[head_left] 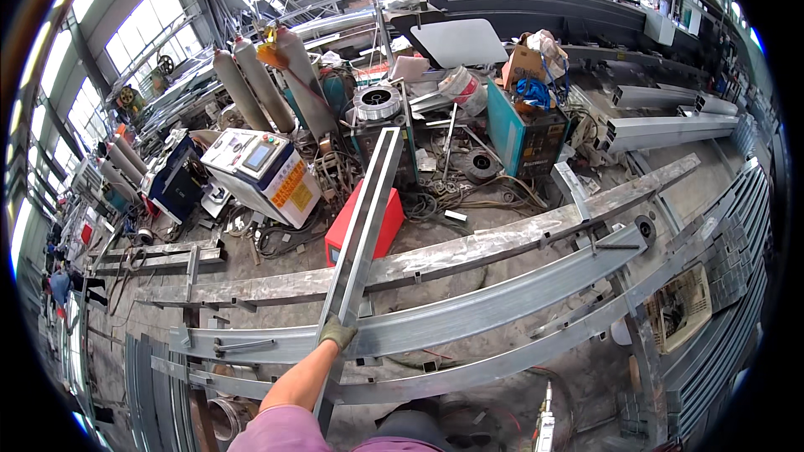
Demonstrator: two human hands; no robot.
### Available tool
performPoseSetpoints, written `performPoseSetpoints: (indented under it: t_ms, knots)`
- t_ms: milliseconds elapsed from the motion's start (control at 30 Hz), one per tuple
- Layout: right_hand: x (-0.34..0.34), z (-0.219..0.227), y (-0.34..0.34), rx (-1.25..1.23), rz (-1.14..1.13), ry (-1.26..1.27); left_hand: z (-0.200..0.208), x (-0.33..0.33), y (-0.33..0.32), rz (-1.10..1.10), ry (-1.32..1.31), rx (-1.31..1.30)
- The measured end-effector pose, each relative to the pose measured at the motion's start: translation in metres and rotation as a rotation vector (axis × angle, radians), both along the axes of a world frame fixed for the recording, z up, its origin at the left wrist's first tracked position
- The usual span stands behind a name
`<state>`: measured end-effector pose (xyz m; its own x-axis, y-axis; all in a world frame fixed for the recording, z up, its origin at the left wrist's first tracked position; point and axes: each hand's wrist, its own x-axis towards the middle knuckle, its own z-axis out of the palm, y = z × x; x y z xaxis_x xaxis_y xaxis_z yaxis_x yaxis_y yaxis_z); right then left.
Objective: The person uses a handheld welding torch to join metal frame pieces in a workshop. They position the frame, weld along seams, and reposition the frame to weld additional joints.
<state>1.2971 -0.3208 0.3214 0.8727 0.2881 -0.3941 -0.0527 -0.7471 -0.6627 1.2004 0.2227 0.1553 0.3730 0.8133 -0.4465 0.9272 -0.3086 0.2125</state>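
Note:
A long galvanized steel channel (362,218) runs away from me, crossing over the long beams. Its far end is near the wire spool. My left hand (339,333), in a dark green work glove, is closed round the channel's near part; the fingers are partly hidden. Below the hand, a wide galvanized beam (469,310) lies crosswise, with a T-shaped metal bar (243,345) on its left end. Whether the channel rests on that beam or is held just above it, I cannot tell. My right hand is out of view.
A rusty steel rail (494,244) and a nearer rail (502,357) lie crosswise. Beyond stand a red box (387,233), a white machine (261,172), gas cylinders (240,88) and a teal-sided machine (512,136). At right is a parts crate (699,285); cables litter the floor.

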Motion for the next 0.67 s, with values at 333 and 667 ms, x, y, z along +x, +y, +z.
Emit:
performPoseSetpoints:
  t_ms: [333, 667]
  knots:
    - [-0.017, 0.008, -0.02, -0.048, -0.1, 0.06, 0.038, 0.009, 0.006, -0.034, -0.068, 0.072]
    - [-0.057, -0.015, -0.037, 0.055, -0.337, -0.19, 0.032, 0.021, 0.052, -0.128, -0.064, -0.209]
